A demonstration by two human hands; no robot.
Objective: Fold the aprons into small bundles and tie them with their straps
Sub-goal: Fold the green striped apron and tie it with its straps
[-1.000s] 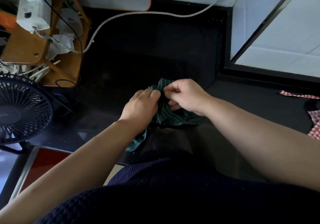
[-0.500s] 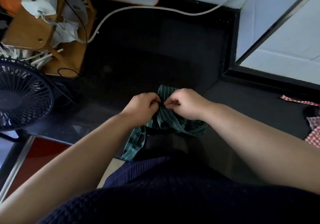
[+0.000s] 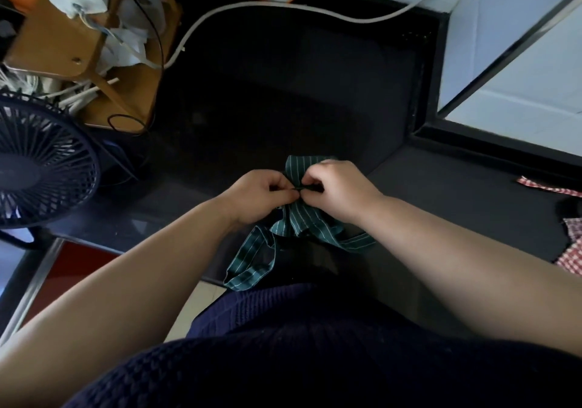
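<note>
**Pinching at a green apron bundle**

A black counter (image 3: 315, 99) spreads under and beyond both hands. A dark fan (image 3: 41, 168) stands well to the left of the left hand, with a wooden stand (image 3: 63, 39) beyond it. A red checked cloth (image 3: 570, 250) lies well to the right of the right hand. The green striped apron (image 3: 302, 218) sits bunched on the counter directly beneath the hands. Its strap loop (image 3: 252, 262) trails toward the person, past the counter edge. The left hand (image 3: 261, 193) and right hand (image 3: 338, 190) are nearly touching, fingers curled. Each pinches a thin dark bit of the apron above the bundle.
</note>
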